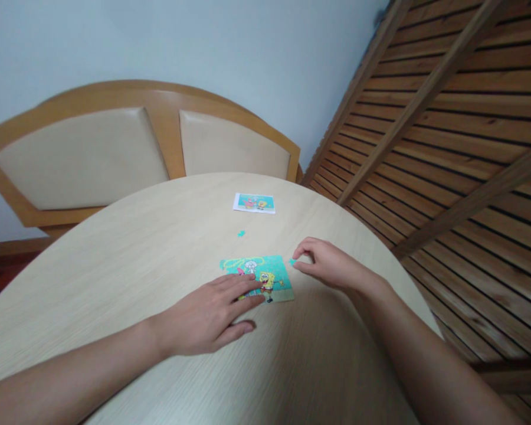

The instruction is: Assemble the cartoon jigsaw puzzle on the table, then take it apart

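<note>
A jigsaw puzzle (272,265) with cartoon figures on a teal ground lies on the round table. My left hand (216,310) rests flat over its lower left part, fingers stretched out, hiding some of the picture. Just off the puzzle's right edge, my right hand (321,260) pinches a small teal puzzle piece (292,261) between thumb and forefinger. Another teal puzzle piece (241,234) lies loose on the table beyond the puzzle's top edge.
Farther back on the table (159,236) lies a printed picture card (254,203) showing similar cartoon figures. A bench with padded backrest (84,156) stands behind the table against a pale wall. Wooden slats (425,147) rise along the right side.
</note>
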`<state>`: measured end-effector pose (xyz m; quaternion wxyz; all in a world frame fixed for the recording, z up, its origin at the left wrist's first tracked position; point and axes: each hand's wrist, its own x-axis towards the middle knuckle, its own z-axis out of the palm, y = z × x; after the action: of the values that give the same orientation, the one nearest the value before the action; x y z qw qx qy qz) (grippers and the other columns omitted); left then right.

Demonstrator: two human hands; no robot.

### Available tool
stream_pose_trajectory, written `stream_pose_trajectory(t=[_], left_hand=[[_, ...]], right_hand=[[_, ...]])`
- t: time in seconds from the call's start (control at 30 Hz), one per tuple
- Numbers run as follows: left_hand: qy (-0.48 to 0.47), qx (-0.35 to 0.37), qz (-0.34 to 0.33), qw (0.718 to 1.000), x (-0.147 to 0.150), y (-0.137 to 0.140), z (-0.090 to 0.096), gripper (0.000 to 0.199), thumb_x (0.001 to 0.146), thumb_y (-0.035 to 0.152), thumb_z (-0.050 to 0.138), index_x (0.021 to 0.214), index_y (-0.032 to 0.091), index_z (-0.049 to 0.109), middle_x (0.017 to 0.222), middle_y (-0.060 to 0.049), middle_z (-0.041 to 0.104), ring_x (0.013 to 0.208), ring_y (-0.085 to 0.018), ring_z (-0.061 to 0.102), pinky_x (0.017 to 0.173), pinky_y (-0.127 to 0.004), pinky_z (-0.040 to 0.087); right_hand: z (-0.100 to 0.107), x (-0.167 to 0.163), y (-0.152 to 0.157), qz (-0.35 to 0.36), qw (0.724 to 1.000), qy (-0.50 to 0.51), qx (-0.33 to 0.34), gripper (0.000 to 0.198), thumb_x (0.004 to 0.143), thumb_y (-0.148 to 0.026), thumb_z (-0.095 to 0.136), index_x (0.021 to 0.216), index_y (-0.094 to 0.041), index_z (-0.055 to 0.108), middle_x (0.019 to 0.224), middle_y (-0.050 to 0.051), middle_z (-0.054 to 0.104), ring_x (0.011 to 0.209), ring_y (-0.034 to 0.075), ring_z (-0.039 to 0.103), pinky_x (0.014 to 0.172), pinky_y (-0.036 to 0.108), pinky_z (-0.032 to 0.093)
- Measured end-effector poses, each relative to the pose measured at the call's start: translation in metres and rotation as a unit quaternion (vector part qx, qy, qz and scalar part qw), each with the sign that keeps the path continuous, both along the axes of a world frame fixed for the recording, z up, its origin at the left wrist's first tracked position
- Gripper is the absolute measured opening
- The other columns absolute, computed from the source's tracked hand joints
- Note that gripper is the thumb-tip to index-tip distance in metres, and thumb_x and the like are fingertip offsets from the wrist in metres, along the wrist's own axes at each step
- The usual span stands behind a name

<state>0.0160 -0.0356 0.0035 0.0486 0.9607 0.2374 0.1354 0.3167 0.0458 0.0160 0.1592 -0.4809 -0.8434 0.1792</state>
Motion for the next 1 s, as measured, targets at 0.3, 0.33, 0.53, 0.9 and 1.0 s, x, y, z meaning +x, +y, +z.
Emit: stream_pose_trajectory(t=[0.3,0.33,0.53,0.9,1.0], left_hand=[[-0.141,-0.074,0.118,0.98,-0.001,0.009,0.001,0.027,0.103,0.028,0.045,0.124,0.02,0.059,0.123,-0.009,0.068,0.114,-0.022,0.064,0.099,-0.042,0.054],[-0.166,-0.087,0.148,0.971,-0.003,0.013,0.0,0.025,0.102,0.028,0.044,0.12,0.019,0.06,0.117,-0.008,0.07,0.107,-0.021,0.066,0.095,-0.042,0.055],[-0.268,-0.181,0.275,0.905,-0.013,0.031,-0.01,0.022,0.097,0.03,0.05,0.107,0.019,0.066,0.106,-0.007,0.073,0.092,-0.02,0.069,0.087,-0.037,0.056],[-0.284,-0.207,0.202,0.914,-0.006,0.025,-0.004,0.022,0.094,0.034,0.06,0.106,0.019,0.07,0.099,-0.006,0.075,0.091,-0.02,0.07,0.085,-0.034,0.053],[-0.287,-0.211,0.193,0.914,-0.006,0.025,-0.005,0.017,0.093,0.033,0.061,0.099,0.02,0.071,0.095,-0.004,0.075,0.087,-0.018,0.069,0.081,-0.031,0.052]], right_hand=[[0.01,-0.007,-0.01,-0.029,0.996,0.034,-0.077,0.007,0.075,-0.022,0.067,0.081,-0.019,0.071,0.075,0.002,0.068,0.07,0.017,0.06,0.065,0.027,0.046],[0.011,-0.008,-0.01,-0.023,0.995,0.049,-0.083,0.008,0.075,-0.022,0.067,0.081,-0.019,0.071,0.076,0.002,0.068,0.07,0.017,0.06,0.065,0.026,0.046],[0.016,-0.022,-0.016,-0.002,0.986,0.109,-0.123,0.019,0.084,-0.027,0.063,0.093,-0.015,0.075,0.078,0.004,0.07,0.072,0.017,0.061,0.066,0.027,0.047],[-0.004,-0.087,-0.044,0.006,0.945,0.304,-0.118,0.011,0.084,-0.025,0.066,0.092,-0.018,0.07,0.084,0.001,0.07,0.08,0.015,0.063,0.074,0.027,0.049],[-0.006,-0.092,-0.047,0.016,0.939,0.315,-0.137,0.01,0.084,-0.024,0.067,0.091,-0.018,0.069,0.083,0.0,0.07,0.079,0.015,0.064,0.073,0.027,0.049]])
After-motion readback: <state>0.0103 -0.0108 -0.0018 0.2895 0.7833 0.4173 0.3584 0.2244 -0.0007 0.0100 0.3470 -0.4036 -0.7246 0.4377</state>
